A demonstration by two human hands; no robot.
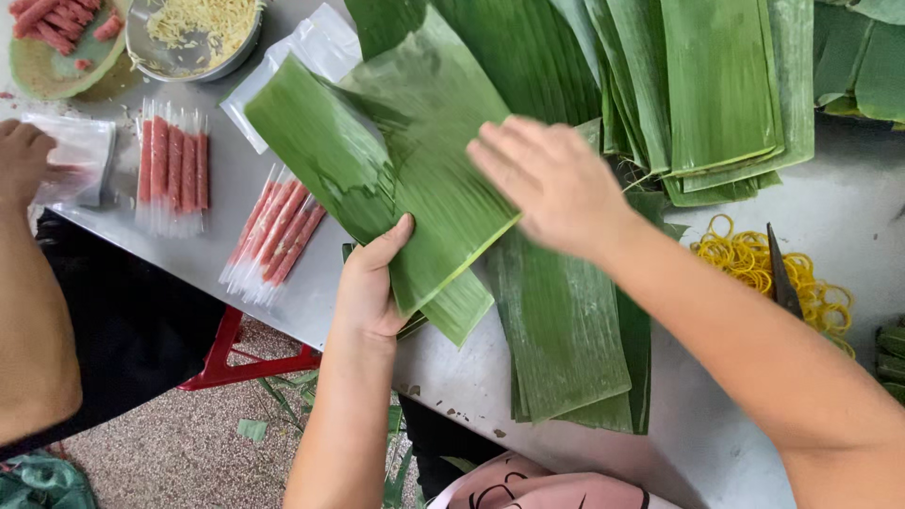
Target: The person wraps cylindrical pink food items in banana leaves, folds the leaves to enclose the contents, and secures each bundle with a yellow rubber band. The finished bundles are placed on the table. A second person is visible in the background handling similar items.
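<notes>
right hand (551,184): motion-blurred, fingers indistinct
left hand (370,283): fingers hidden under leaf (415,160)
bowl (193,57): top cut by edge
plate (52,66): cut at corner
co-worker's hand (24,160): partly off frame

The scene is bright and evenly lit by soft, daylight-like light with no hard shadows. The grey table (754,226) shows a mild pale sheen, and the banana leaf pieces (415,151) at its middle carry gentle glossy highlights. The right hand (551,184) above those leaves is smeared by motion blur. Clear plastic bags (316,47) left of the leaves glare white. Under the table's near edge, the floor is dimmer.
</notes>
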